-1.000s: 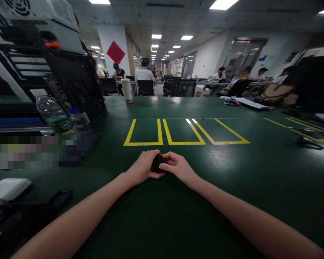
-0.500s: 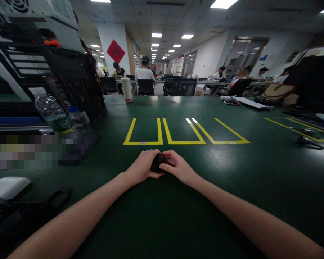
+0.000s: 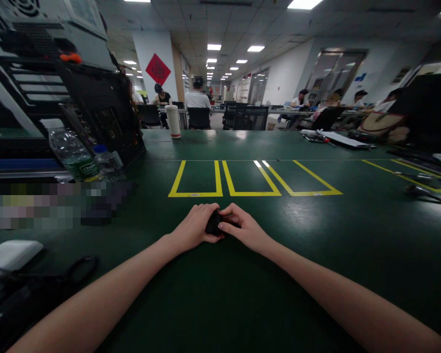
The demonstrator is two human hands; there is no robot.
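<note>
A small black object (image 3: 212, 223) sits between my two hands, low over the dark green table (image 3: 220, 289); its exact kind is too dark to make out. My left hand (image 3: 196, 225) wraps round it from the left, thumb and fingers closed on its upper and lower edges. From the right, my right hand (image 3: 242, 225) meets its right side with thumb and bent fingertips pinching there. Part of the object is covered by the fingers. Just beyond the hands lie yellow tape outlines (image 3: 250, 193) on the tabletop.
At left stand a clear water bottle (image 3: 71, 152), a blue-capped bottle (image 3: 106, 162) and computer hardware (image 3: 106, 108). A white item (image 3: 12, 257) and black cables (image 3: 33, 294) lie near left. A white cup (image 3: 173, 121) stands at the back. Papers (image 3: 343, 139) and tools (image 3: 422, 192) lie right. People sit beyond.
The black object looks slightly turned, its dark face showing more rounded between the hands. Both hands stay in nearly the same place, still closed around it.
</note>
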